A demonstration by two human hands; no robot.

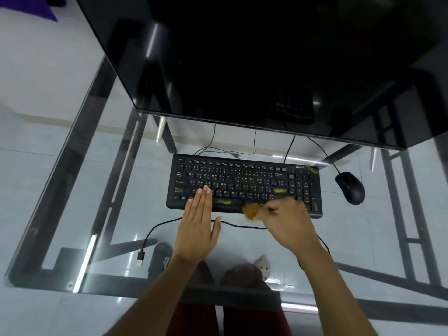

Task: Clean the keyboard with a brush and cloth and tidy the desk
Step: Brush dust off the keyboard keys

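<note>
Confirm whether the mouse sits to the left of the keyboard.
No, the mouse lies on the glass desk off the right end of the keyboard.

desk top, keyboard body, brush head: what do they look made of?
Desk top: clear glass on a dark, likely metal frame; floor and frame show through, glossy reflections.
Keyboard: looks like matte black plastic, with yellowish smudges.
Brush in the right hand: orange-brown bristles, motion-blurred, so fibre type unclear.
</note>
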